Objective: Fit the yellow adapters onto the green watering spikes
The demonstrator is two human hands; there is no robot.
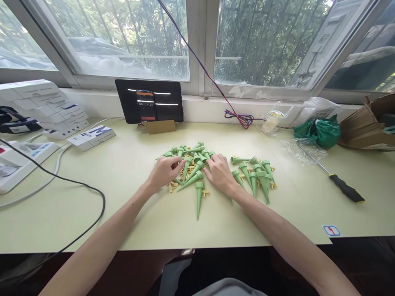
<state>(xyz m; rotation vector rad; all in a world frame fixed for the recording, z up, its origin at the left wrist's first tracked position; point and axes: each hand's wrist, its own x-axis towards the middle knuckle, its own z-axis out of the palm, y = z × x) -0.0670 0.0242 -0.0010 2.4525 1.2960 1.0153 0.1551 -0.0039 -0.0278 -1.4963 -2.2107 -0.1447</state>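
A heap of green cone-shaped plastic spikes [194, 164] with small yellow valve pieces [173, 188] lies in the middle of the pale table [129, 213]. My left hand [164, 172] rests on the heap's left side, fingers curled onto the spikes. On the heap's right side lies my right hand [219, 172], its fingers bent down among the spikes. Whether either hand grips a piece I cannot make out. A second group of green spikes with yellow valves [256, 176] lies just right of my right hand. One spike [199, 198] points toward me.
A tablet with a phone timer [149, 105] leans at the window sill. White boxes [52, 107] and a power strip [18, 161] sit at left, with a black cable [77, 185]. A screwdriver [339, 184], plastic bags [314, 130] and a cardboard box [367, 127] lie at right.
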